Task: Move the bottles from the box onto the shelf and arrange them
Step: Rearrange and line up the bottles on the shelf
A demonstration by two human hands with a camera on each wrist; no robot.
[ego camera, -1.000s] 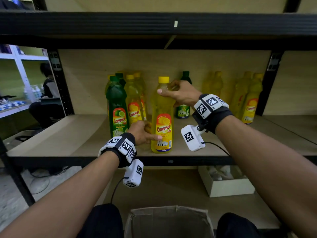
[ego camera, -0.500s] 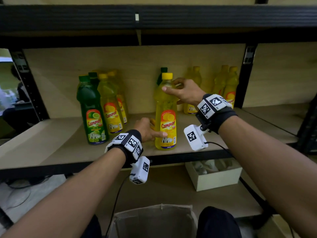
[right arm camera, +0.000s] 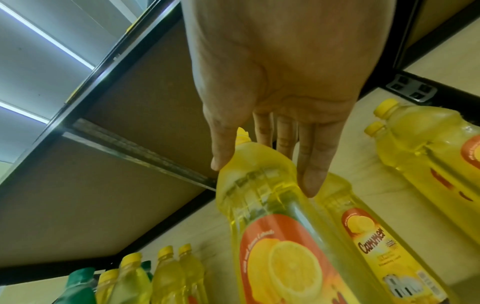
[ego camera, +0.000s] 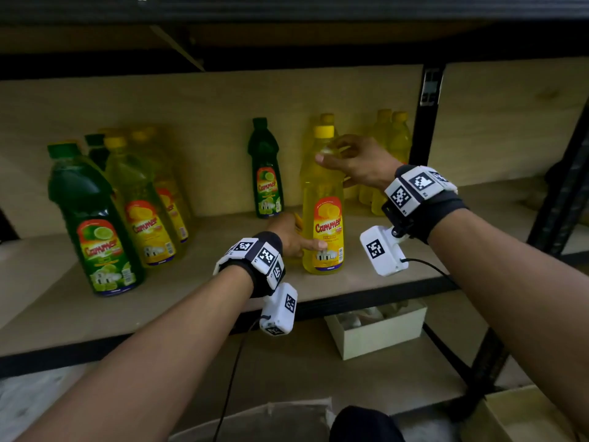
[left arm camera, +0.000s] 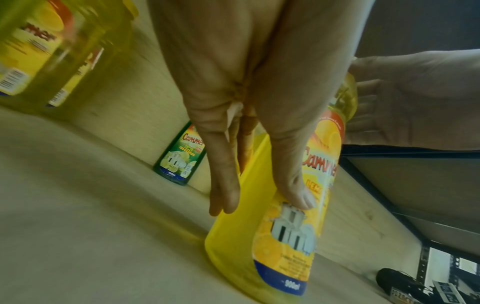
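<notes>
A yellow Cammer bottle [ego camera: 322, 199] stands upright on the wooden shelf board [ego camera: 197, 282], near its front edge. My left hand [ego camera: 298, 239] grips its lower part, with the thumb across the label and the fingers [left arm camera: 223, 185] round the back of the yellow bottle [left arm camera: 285, 236]. My right hand [ego camera: 345, 157] holds the shoulder just under the cap; in the right wrist view the thumb and fingers [right arm camera: 309, 181] clasp the yellow bottle [right arm camera: 272, 226]. A cardboard box [ego camera: 264, 419] sits low between my arms, its inside hidden.
A green bottle [ego camera: 266, 177] stands at the back left of the held one. A cluster of green [ego camera: 92, 224] and yellow bottles [ego camera: 143, 212] is at left. More yellow bottles [ego camera: 393, 138] stand behind my right hand, by the black upright [ego camera: 427, 122]. A white box [ego camera: 376, 333] lies below.
The yellow bottle, held in both hands, has slid right along the shelf, away from the left cluster and past the green bottle at the back.
</notes>
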